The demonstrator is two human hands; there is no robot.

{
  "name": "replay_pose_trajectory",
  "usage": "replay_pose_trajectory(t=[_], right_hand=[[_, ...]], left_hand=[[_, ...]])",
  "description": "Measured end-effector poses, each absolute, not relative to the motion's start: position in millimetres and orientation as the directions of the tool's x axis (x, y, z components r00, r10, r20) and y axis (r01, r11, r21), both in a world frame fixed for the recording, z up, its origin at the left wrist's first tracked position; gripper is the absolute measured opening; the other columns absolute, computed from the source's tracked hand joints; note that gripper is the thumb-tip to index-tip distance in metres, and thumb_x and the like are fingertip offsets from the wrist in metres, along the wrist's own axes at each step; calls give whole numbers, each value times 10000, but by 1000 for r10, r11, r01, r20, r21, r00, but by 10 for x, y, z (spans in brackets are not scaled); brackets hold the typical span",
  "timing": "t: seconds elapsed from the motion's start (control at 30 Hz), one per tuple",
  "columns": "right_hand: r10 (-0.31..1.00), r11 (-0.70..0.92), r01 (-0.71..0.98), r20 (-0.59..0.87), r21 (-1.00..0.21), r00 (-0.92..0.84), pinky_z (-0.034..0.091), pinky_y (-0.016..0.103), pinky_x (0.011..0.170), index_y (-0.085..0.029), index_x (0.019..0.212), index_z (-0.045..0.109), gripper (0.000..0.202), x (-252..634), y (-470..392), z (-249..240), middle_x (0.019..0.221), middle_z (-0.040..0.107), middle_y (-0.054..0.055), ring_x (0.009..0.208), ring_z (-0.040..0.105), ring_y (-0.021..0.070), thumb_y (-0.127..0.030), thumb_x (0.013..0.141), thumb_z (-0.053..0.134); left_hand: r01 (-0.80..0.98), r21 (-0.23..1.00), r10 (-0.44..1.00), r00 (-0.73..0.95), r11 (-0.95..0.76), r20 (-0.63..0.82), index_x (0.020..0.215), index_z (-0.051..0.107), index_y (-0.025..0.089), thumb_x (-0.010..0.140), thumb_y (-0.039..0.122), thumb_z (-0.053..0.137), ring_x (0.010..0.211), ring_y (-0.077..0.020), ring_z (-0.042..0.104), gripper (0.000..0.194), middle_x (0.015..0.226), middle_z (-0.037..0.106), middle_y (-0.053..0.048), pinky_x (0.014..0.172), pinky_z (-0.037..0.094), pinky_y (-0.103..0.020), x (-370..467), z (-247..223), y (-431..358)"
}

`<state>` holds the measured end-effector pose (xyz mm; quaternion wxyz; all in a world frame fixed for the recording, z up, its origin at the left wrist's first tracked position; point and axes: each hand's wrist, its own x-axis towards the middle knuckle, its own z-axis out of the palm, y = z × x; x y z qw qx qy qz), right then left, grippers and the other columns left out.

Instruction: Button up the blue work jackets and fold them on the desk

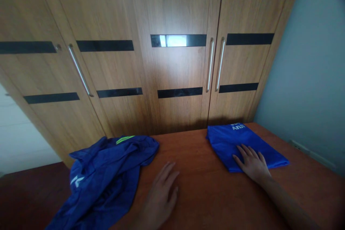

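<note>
Right hand: the right hand (252,165) lies flat, fingers spread and open, palm down on the near edge of a folded bright-blue jersey with white lettering (244,145); it presses on the cloth and grips nothing.
Left hand: the left hand (161,196) is open and flat too, fingers loosely together, resting on bare wood just right of a crumpled dark-blue sports shirt with a lime-green stripe and white mark (107,176); it holds nothing and looks a little apart from the cloth — though the lower frame is blurred, so a light touch at the hem cannot be ruled out.
Folded jersey: a neat rectangle at the far right of the reddish-brown wooden desk (194,172), close to the wardrobe.
Crumpled shirt: heaped at the left of the desk, one part trailing off towards the near edge.
Handling: both look like thin, light, slick synthetic knit — limp, no stiffness, likely to slide on the smooth wood and to lose a fold if lifted by one corner. Best held by two edges at once, or from beneath with a flat palm.
Behind: a brown wooden wardrobe with black strips and metal bar handles (175,64).
</note>
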<state>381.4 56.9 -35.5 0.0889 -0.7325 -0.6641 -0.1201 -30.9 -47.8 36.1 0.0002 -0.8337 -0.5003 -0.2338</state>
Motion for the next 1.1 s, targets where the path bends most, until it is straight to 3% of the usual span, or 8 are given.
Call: replay_pose_trajectory(t=[0.13, 0.23, 0.33, 0.4, 0.5, 0.83, 1.0, 1.1], right_hand=[[951, -77, 997, 301, 5, 72, 213, 558, 1066, -193, 1385, 430, 624, 3853, 563, -367, 1456, 420, 76, 1352, 312, 303, -536, 883, 290], [929, -76, 996, 360, -39, 85, 216, 564, 1065, -186, 1359, 446, 611, 3851, 544, -342, 1409, 474, 98, 1325, 356, 298, -534, 886, 277], [891, -15, 998, 451, -65, 43, 229, 531, 1074, -151, 1331, 460, 581, 3800, 512, -297, 1355, 521, 131, 1293, 401, 292, -491, 891, 294], [863, 39, 996, 504, -84, 9, 248, 511, 1072, -140, 1323, 461, 557, 3711, 478, -256, 1334, 535, 143, 1272, 425, 294, -461, 891, 318], [843, 125, 983, 538, -138, -31, 269, 502, 1069, -172, 1325, 456, 513, 3467, 406, -179, 1333, 538, 129, 1261, 442, 295, -422, 888, 360], [819, 487, 749, 533, -450, -212, 326, 474, 1090, -234, 1367, 437, 503, 2222, 154, 14, 1366, 512, 85, 1286, 430, 265, -360, 882, 485], [899, 409, 476, 432, -778, -66, 377, 474, 1067, -236, 1329, 480, 486, 1853, 200, 48, 1341, 540, 85, 1246, 486, 254, -450, 893, 493], [897, 401, 457, 442, -794, -19, 357, 490, 1076, -245, 1304, 511, 480, 1850, 186, 109, 1330, 548, 89, 1253, 475, 260, -468, 879, 519]], left_hand=[[928, 12, 776, 304, -372, 552, 1304, 499, 218, 879, 239, 450, 1369, -272, 331, 428, 1447, 431, -98, 1105, 318, -499, -1004, 692, -409], [989, -103, 786, 145, -104, 601, 1353, 449, 164, 866, 357, 467, 1391, -339, 252, 524, 1461, 389, -160, 1113, 198, -572, -1496, 896, -338], [987, -92, 816, -55, 132, 575, 1404, 367, 121, 822, 486, 483, 1393, -397, 200, 697, 1497, 294, -209, 1085, 169, -611, -1865, 918, -252], [983, -22, 875, -153, 184, 460, 1421, 328, 106, 799, 560, 478, 1344, -406, 304, 786, 1474, 322, -221, 1058, 251, -579, -2016, 825, -177], [989, 80, 945, -146, 128, 292, 1414, 316, 54, 809, 587, 440, 1232, -358, 459, 815, 1380, 437, -218, 1026, 348, -471, -2076, 620, -69], [969, 197, 928, 69, -150, 365, 1424, 300, 145, 812, 457, 527, 1268, -311, 413, 724, 1370, 437, -155, 1058, 341, -461, -1384, 378, -62], [914, 310, 937, 164, -261, 308, 1451, 274, 215, 751, 373, 614, 1318, -305, 358, 794, 1433, 395, -126, 1062, 330, -480, -850, 380, -141], [877, 365, 938, 225, -313, 263, 1460, 273, 217, 715, 354, 651, 1344, -306, 325, 846, 1466, 365, -124, 1091, 293, -475, -563, 403, -176]])
